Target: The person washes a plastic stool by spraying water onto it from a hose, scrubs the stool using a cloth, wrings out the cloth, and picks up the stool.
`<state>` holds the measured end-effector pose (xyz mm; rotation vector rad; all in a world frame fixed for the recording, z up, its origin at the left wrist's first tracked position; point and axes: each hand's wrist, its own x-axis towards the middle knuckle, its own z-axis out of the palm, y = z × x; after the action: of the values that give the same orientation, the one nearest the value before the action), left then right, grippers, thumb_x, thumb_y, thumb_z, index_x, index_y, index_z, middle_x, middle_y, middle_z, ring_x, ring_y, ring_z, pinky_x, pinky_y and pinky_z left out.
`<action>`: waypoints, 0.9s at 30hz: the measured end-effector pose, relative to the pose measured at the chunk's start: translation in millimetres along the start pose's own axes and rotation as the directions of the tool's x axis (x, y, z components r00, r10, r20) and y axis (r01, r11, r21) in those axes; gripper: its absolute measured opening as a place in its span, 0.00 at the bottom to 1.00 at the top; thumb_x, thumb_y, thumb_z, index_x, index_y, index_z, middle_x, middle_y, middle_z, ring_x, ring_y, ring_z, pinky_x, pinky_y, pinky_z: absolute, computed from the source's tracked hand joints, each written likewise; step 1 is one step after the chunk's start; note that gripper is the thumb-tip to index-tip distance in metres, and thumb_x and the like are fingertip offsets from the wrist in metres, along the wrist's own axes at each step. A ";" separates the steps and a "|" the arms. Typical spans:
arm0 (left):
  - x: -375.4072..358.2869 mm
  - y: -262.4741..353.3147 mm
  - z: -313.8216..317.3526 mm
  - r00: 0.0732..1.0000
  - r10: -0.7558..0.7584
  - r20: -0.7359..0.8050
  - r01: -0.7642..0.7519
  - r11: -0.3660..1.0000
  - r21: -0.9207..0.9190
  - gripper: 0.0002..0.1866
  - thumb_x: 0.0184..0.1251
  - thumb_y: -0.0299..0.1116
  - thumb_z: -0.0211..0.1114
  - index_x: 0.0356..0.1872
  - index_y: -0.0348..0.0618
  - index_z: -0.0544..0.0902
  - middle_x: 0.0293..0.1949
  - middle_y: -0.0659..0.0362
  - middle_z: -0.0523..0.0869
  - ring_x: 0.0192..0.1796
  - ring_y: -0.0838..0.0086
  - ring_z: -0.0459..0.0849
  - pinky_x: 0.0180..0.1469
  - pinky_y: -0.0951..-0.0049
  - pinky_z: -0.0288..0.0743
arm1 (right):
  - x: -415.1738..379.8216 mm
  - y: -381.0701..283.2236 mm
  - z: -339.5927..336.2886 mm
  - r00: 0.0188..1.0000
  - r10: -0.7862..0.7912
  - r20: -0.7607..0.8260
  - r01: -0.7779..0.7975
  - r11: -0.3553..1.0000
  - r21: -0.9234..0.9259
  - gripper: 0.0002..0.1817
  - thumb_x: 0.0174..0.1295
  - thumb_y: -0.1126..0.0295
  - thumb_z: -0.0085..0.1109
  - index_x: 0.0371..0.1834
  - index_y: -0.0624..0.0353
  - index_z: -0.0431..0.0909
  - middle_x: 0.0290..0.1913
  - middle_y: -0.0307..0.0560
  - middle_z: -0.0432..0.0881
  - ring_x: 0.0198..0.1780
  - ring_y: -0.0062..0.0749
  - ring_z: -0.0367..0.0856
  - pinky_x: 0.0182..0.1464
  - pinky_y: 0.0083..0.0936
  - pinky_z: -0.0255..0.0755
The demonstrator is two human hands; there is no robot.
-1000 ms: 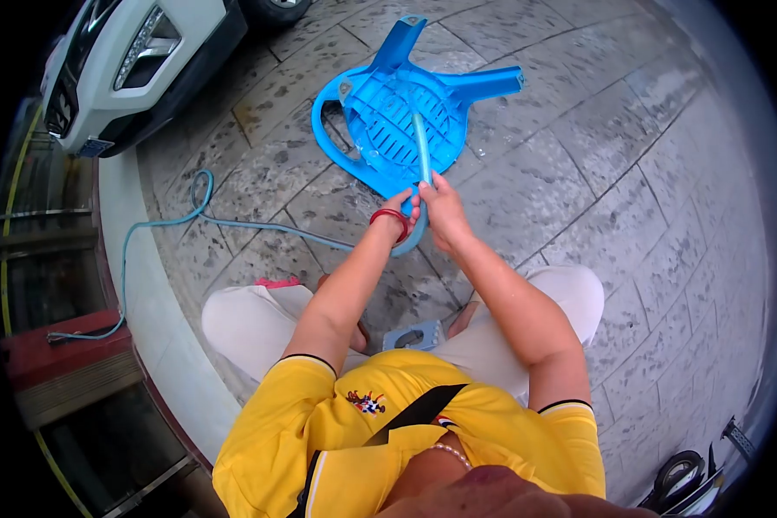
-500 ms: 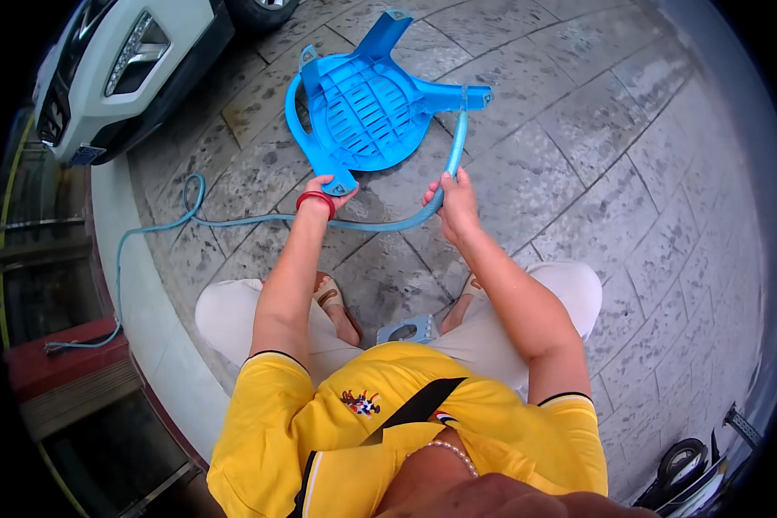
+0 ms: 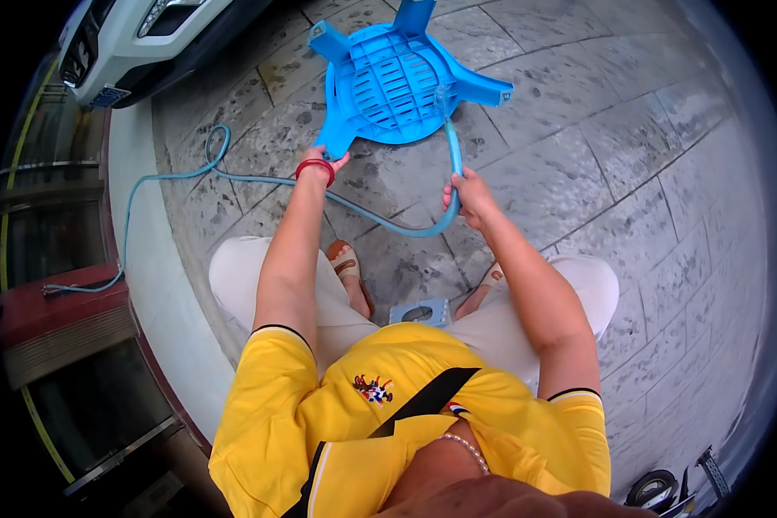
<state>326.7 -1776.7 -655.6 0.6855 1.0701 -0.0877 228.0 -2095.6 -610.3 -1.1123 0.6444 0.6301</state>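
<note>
A blue plastic stool [image 3: 394, 85] is turned over, its legs pointing up and its slatted seat underside facing me. My left hand [image 3: 324, 162], with a red bracelet at the wrist, is closed around the end of the stool's nearest leg. In my right hand [image 3: 470, 197] is a light blue hose [image 3: 455, 160], gripped a little below its outlet. Clear water seems to come from the outlet onto the seat's right side, near the base of the right leg. From there the hose loops below my hands and runs off to the left.
Wet grey paving [image 3: 570, 164] surrounds the stool. A white car [image 3: 190, 26] stands at upper left, beside a pale curb [image 3: 138, 173]. The hose's far end lies over a red ledge [image 3: 56, 302]. A small grey-blue stool [image 3: 419, 312] is beneath me; a wheel [image 3: 652, 490] shows at lower right.
The hose outlet has moved from the right leg's end inward to the seat's edge. The stool has turned slightly in my left hand's hold, and the view has shifted a little.
</note>
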 end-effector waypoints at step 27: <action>-5.0 -7.4 -21.6 0.967 0.110 0.231 -0.115 0.993 0.007 0.19 0.67 0.29 0.49 0.57 0.36 0.61 0.58 0.41 0.65 0.57 0.45 0.65 0.55 0.41 0.66 | 15.8 14.2 58.7 0.944 0.029 0.328 0.118 0.899 -0.421 0.22 0.63 0.72 0.43 0.63 0.57 0.59 0.24 0.39 0.69 0.19 0.19 0.66 0.21 0.21 0.66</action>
<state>304.6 -1771.8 -661.3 0.7340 0.8073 -0.0778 236.9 -2033.9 -612.7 -1.3933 0.1862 0.9259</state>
